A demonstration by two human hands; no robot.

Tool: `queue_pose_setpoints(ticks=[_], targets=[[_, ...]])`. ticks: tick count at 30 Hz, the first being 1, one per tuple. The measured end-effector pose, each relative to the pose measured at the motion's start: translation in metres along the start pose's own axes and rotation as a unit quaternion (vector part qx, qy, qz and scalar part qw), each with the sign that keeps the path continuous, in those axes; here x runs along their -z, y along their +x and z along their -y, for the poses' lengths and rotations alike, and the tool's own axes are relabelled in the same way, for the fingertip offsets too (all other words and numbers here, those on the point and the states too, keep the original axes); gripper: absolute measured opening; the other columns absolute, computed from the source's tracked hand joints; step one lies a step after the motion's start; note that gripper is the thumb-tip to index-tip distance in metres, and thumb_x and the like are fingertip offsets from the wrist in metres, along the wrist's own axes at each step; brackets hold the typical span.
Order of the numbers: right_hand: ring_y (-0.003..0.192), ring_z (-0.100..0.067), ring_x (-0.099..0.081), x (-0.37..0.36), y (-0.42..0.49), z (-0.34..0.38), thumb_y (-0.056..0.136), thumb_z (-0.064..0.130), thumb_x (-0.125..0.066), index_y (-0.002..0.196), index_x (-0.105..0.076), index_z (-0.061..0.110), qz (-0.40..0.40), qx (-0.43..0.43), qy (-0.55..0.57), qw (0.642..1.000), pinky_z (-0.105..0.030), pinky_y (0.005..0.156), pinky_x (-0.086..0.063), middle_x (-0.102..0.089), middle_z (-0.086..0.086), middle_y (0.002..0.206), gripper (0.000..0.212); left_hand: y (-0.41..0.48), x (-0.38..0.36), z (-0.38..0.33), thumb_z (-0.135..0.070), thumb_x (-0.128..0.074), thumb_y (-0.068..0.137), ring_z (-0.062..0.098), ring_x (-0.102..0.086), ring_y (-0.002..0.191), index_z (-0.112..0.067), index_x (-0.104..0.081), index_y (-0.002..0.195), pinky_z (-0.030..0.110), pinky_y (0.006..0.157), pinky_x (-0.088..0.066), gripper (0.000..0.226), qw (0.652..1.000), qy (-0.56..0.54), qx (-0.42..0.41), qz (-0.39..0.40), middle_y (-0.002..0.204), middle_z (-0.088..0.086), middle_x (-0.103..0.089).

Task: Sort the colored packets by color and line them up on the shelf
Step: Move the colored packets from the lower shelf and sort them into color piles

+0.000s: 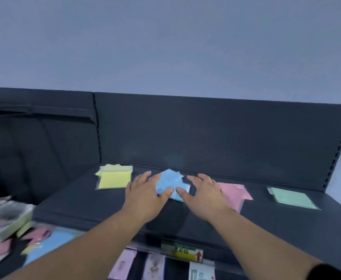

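Note:
On the dark shelf (266, 215) lie four piles of packets. Yellow packets (114, 178) sit at the left, blue packets (170, 181) in the middle, pink packets (235, 191) to their right, and green packets (293, 198) at the far right. My left hand (145, 194) rests on the left side of the blue pile with fingers spread and the thumb on its front edge. My right hand (204, 194) rests on the pile's right side in the same way and partly covers the pink pile.
The shelf's dark back panel (216, 138) rises close behind the piles. At lower left lies a blurred heap of mixed packets (42, 241), pink, blue and yellow. A price label (182, 251) sits on the shelf's front edge, with more goods (157, 265) on the shelf below.

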State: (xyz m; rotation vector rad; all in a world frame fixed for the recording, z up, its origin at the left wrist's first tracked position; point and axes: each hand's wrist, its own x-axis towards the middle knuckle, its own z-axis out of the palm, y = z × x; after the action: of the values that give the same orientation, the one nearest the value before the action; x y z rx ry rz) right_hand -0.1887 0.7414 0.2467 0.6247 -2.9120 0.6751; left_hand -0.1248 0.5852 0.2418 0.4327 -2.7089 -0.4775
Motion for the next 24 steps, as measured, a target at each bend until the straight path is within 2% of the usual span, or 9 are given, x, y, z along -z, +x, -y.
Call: queue_pose_setpoints(ticks=[4,15,20,24], targets=[[0.146,-0.02,-0.017,-0.041,-0.004,0.091,0.089,0.07,-0.037,0.148,-0.031,0.037,0.017,0.056,0.004,0.998,-0.039,0.118,-0.018,-0.019,0.002,0.16,0.069,-0.027,0.047,0.089,-0.065,-0.032,0.092,0.016,-0.009,0.146,-0.034,-0.022,0.149,0.04,0.119,-0.005,0.066,0.997,0.044,0.055,-0.026,0.159,-0.004,-0.015],[0.147,-0.018,-0.012,-0.165,-0.05,0.326,0.093,0.06,-0.042,0.149,-0.029,0.035,0.093,0.226,0.06,0.968,-0.036,0.118,-0.015,-0.016,0.005,0.16,0.063,-0.123,0.147,0.338,-0.067,-0.03,0.091,0.019,-0.009,0.147,-0.036,-0.022,0.149,0.043,0.119,-0.008,0.066,0.964,0.123,0.226,-0.061,0.159,-0.003,-0.015],[0.146,-0.013,-0.013,-0.218,-0.072,0.377,0.092,0.06,-0.045,0.148,-0.033,0.034,0.134,0.274,0.093,0.948,-0.033,0.118,-0.021,-0.017,0.008,0.159,0.063,-0.156,0.156,0.399,-0.065,-0.031,0.092,0.021,-0.007,0.147,-0.034,-0.014,0.151,0.043,0.119,-0.006,0.068,0.954,0.13,0.268,-0.039,0.16,-0.001,-0.013],[0.147,-0.013,-0.009,-0.258,-0.066,0.384,0.093,0.059,-0.044,0.152,-0.023,0.033,0.183,0.262,0.079,0.944,-0.033,0.118,-0.02,-0.012,0.008,0.16,0.068,-0.161,0.143,0.431,-0.064,-0.032,0.093,0.022,-0.006,0.147,-0.034,-0.01,0.152,0.042,0.118,-0.004,0.07,0.948,0.13,0.292,-0.019,0.16,-0.001,-0.013]])
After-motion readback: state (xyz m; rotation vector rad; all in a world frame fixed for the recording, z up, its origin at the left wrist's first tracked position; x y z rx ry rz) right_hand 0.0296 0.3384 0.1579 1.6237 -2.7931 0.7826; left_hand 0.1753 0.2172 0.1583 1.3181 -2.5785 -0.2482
